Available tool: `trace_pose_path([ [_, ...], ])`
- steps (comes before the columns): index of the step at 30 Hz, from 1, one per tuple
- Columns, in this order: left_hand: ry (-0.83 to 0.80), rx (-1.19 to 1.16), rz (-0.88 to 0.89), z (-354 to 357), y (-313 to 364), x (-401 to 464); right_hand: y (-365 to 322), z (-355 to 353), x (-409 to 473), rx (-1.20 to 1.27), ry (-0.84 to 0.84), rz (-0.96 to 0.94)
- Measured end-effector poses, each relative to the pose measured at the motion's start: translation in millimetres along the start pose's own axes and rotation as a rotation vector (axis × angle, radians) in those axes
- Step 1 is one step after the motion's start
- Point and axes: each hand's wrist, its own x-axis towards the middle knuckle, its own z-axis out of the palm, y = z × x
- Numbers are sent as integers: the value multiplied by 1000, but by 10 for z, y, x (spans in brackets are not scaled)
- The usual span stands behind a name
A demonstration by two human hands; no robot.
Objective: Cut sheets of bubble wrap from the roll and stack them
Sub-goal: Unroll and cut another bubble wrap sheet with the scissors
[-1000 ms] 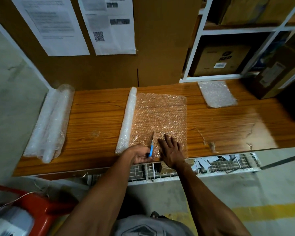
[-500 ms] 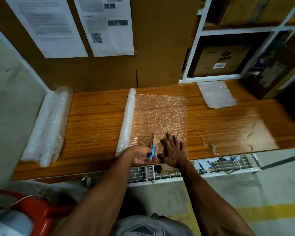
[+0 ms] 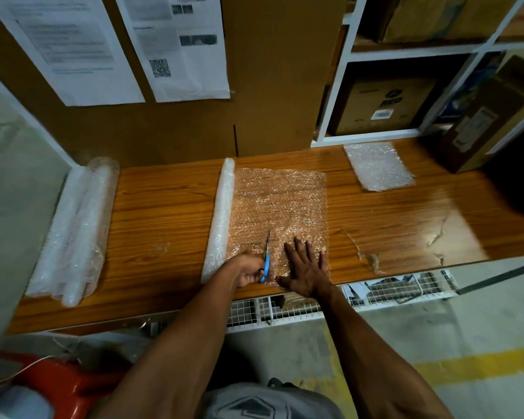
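A thin roll of bubble wrap [image 3: 221,213] lies across the wooden table [image 3: 164,213], with a length of wrap [image 3: 280,204] unrolled flat to its right. My left hand [image 3: 250,269] grips blue-handled scissors [image 3: 266,258] at the near edge of the unrolled wrap, blades pointing away from me. My right hand [image 3: 304,269] presses flat on the wrap just right of the scissors, fingers spread. A stack of cut sheets [image 3: 378,166] lies at the back right of the table.
Bigger rolls of bubble wrap [image 3: 73,231] lie at the table's left end. A cardboard box [image 3: 490,122] stands at the back right by white shelving [image 3: 339,86]. A cardboard wall with papers rises behind. A wire basket [image 3: 375,293] hangs under the front edge.
My hands and the scissors stay near the front edge of the wrap; my right hand has shifted slightly on the sheet. The view has shifted a little.
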Motion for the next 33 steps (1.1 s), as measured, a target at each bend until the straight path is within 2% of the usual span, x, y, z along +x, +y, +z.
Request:
trace_pose_path([
  [9,-112,54,-111,-83,112,36,-80,-131,59,-19,-96,34],
  [22,-72,83,37,-201,229,104,-143,-100,7,4,-40,97],
  [28,-145,19,-11,-263,246,62,-218,-126,125,37,-77,193],
  [33,-180,58,-51,-305,251,58,-294,-164,158,86,-49,227],
])
